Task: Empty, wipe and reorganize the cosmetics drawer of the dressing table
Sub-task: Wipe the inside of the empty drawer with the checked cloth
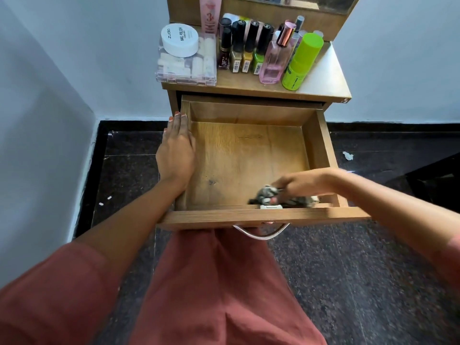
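The wooden drawer (249, 155) of the dressing table stands pulled out, its floor bare. My left hand (176, 148) rests flat on the drawer's left wall with straight fingers. My right hand (301, 183) grips a crumpled grey patterned cloth (271, 196) against the drawer floor at the front right corner; the hand is blurred. On the table top (321, 78) stand the cosmetics: a clear plastic box (186, 63) with a white round jar (179, 39) on it, several nail polish bottles (245, 48), a pink perfume bottle (275, 58) and a green spray can (302, 61).
A pink tube (210, 13) leans at the back under the mirror. A metal handle (261, 232) hangs from the drawer front above my red clothing. Dark speckled floor surrounds the table, with a white scrap (348, 156) at the right. White walls close in left and behind.
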`<state>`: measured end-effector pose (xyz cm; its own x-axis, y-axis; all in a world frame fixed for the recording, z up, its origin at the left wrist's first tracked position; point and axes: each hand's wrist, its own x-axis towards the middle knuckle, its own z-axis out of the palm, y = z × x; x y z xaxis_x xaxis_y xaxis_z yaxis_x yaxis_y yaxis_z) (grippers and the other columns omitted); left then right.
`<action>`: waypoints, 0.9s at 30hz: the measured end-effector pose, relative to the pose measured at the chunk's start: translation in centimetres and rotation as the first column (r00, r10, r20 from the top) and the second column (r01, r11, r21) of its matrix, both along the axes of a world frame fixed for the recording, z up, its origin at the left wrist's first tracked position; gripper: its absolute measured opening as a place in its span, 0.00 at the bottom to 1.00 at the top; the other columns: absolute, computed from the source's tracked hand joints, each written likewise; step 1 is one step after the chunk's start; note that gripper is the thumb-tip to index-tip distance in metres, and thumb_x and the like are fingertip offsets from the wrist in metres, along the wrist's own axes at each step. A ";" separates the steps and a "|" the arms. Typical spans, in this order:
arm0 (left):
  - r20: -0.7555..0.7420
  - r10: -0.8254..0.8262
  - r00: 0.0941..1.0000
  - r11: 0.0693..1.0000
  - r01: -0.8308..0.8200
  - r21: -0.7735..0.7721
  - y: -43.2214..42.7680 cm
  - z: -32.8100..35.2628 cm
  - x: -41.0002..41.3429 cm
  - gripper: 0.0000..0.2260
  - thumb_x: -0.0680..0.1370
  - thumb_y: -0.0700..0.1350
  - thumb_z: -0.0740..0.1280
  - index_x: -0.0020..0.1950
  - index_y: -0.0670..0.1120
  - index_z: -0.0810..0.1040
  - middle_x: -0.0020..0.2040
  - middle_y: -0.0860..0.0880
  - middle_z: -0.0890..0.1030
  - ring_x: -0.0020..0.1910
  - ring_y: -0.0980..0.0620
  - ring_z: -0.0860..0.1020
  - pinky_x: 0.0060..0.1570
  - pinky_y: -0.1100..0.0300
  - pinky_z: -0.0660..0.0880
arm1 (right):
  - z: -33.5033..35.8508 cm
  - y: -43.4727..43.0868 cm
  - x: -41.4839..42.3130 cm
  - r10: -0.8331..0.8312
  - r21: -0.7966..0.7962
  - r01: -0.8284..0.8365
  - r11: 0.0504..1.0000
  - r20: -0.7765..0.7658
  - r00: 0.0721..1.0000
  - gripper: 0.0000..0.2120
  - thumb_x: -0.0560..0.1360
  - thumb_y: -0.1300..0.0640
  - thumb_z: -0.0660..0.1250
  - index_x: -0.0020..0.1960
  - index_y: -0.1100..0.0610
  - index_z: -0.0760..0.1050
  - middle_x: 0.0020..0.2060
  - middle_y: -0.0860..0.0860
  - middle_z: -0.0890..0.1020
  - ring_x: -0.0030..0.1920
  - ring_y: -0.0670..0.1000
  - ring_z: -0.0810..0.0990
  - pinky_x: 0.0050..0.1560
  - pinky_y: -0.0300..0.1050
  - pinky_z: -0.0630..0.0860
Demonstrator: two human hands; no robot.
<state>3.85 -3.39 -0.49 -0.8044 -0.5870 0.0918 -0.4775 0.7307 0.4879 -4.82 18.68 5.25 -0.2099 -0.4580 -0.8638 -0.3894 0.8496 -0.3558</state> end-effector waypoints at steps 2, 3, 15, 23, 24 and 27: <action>-0.005 0.001 1.000 1.000 -0.001 0.007 0.1 0.0 0.0 0.19 0.82 0.42 0.51 0.73 0.42 0.60 0.75 0.44 0.60 0.75 0.48 0.57 0.69 0.49 0.65 | 0.7 2.2 -1.2 -0.033 0.089 0.036 0.995 -0.030 0.999 0.16 0.78 0.55 0.61 0.64 0.56 0.70 0.53 0.49 0.77 0.53 0.53 0.76 0.59 0.47 0.71; -0.005 -0.001 1.000 1.000 0.001 0.008 0.1 0.1 0.0 0.19 0.82 0.42 0.51 0.73 0.42 0.60 0.75 0.44 0.60 0.75 0.48 0.57 0.69 0.49 0.65 | 0.8 2.9 -1.4 -0.045 0.109 0.050 0.993 -0.042 0.998 0.15 0.78 0.54 0.61 0.64 0.55 0.70 0.53 0.47 0.76 0.53 0.51 0.75 0.57 0.44 0.70; -0.007 -0.004 1.000 1.000 0.004 0.005 0.0 0.1 0.0 0.19 0.82 0.42 0.51 0.73 0.42 0.60 0.75 0.44 0.60 0.74 0.48 0.58 0.69 0.50 0.64 | -0.3 0.4 0.4 0.106 -0.007 -0.108 0.994 -0.132 0.986 0.10 0.79 0.59 0.58 0.59 0.56 0.72 0.50 0.50 0.78 0.50 0.50 0.76 0.53 0.44 0.70; -0.012 -0.001 1.000 1.000 0.001 0.019 0.0 0.1 0.0 0.19 0.82 0.42 0.51 0.73 0.42 0.60 0.75 0.44 0.60 0.74 0.47 0.58 0.69 0.49 0.66 | 2.0 0.0 -2.5 0.374 0.284 -0.321 0.903 -0.156 0.914 0.14 0.77 0.62 0.59 0.61 0.54 0.72 0.52 0.54 0.80 0.51 0.56 0.81 0.51 0.51 0.81; -0.014 -0.004 1.000 1.000 0.004 0.018 0.0 0.1 0.0 0.19 0.82 0.42 0.51 0.73 0.42 0.60 0.75 0.44 0.60 0.74 0.47 0.58 0.69 0.49 0.66 | 2.6 -0.5 -2.7 0.397 0.278 -0.341 0.898 -0.177 0.901 0.16 0.77 0.63 0.58 0.62 0.52 0.72 0.50 0.52 0.80 0.50 0.55 0.81 0.49 0.50 0.81; -0.021 -0.008 1.000 1.000 0.008 0.025 -0.1 0.0 -0.1 0.19 0.82 0.42 0.51 0.73 0.43 0.60 0.75 0.44 0.60 0.74 0.47 0.58 0.69 0.49 0.66 | 3.8 -1.7 -3.6 0.448 0.192 -0.406 0.894 -0.326 0.833 0.20 0.75 0.67 0.57 0.63 0.50 0.72 0.52 0.52 0.80 0.50 0.53 0.80 0.51 0.50 0.80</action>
